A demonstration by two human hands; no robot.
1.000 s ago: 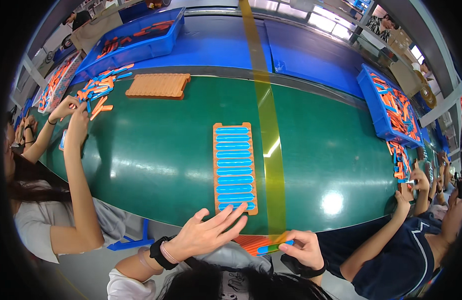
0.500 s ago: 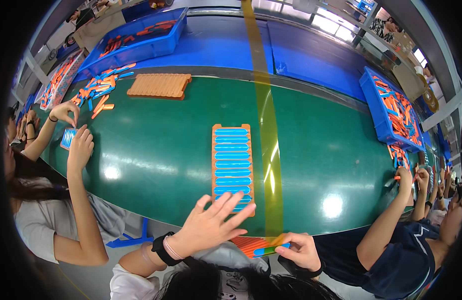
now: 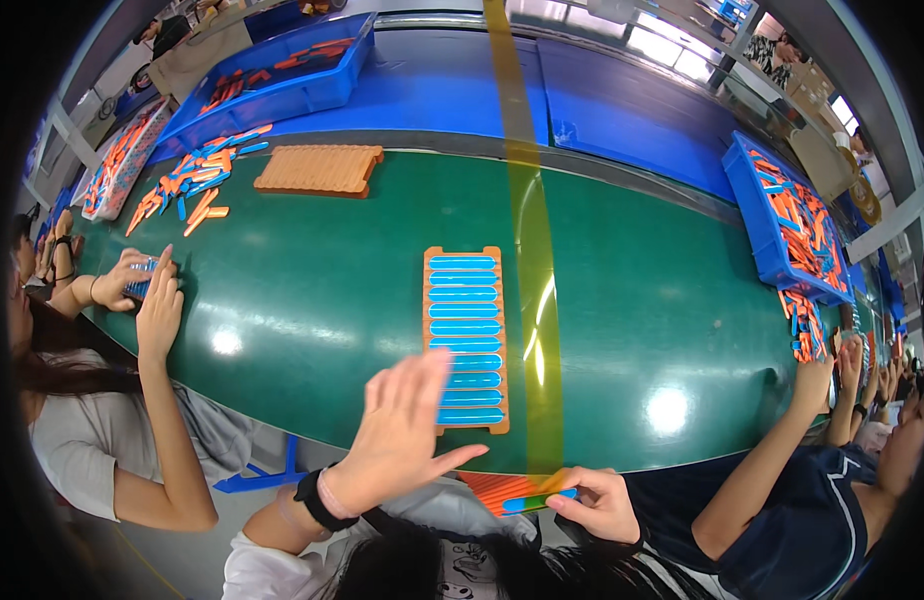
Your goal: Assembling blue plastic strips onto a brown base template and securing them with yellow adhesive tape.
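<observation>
Shifting up and to the left since the earlier frame, the left hand [image 3: 397, 425] is drawing its spread fingers closer together, the thumb still sticking out to the right. It is gripping nothing and is hanging over the left side of the brown tray [image 3: 498, 427]; whether a fingertip is touching cannot be told. That change is leaving more of the near rows showing, so the blue pieces [image 3: 466, 327] are now lying visible down to the bottom slot, with only some left ends being hidden. As a judgement, the left hand is easing off these rows rather than pressing on them.

The right hand [image 3: 604, 505] is staying near its place, pinching a blue piece [image 3: 522, 504] between thumb and fingers at the near edge, just beside an orange ribbed bundle [image 3: 485, 487]. The filled tray is lying on the green worktop [image 3: 312, 270], left of a see-through yellow strip [image 3: 538, 300]. Farther back, a second brown tray [image 3: 317, 170] is resting near a scatter of orange and blue pieces [image 3: 197, 180].
</observation>
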